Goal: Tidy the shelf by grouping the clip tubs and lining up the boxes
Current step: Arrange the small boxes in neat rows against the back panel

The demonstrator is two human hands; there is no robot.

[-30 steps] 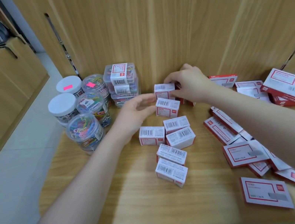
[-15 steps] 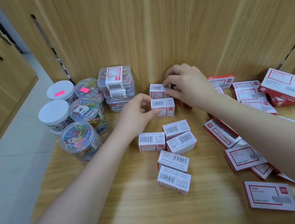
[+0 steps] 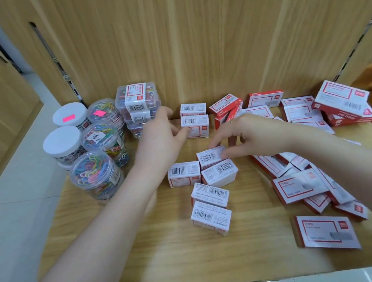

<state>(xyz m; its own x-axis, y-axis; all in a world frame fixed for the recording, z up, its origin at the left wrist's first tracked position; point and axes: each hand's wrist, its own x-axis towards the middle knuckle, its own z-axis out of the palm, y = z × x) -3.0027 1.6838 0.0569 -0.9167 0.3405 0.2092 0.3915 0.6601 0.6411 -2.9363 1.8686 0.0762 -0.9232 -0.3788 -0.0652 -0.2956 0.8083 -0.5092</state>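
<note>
Right hand [image 3: 253,138] pulled back from rear boxes, now pinching small barcode box [image 3: 208,157] mid-shelf; left hand [image 3: 160,140] relaxed, fingertips touching rear box [image 3: 195,127]. Clip tubs [image 3: 97,174] left, flat red boxes [image 3: 298,186] crowd right.

- A white sticker [image 3: 96,138] on a round clip tub [image 3: 104,145] carries handwriting, perhaps "C2".
- Small boxes [image 3: 195,127] show barcodes; their print is too blurred.

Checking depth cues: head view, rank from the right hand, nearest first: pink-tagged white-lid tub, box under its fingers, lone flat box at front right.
1. Box under its fingers, touching the right hand, centre.
2. Lone flat box, front right.
3. Pink-tagged white-lid tub, back left.
</note>
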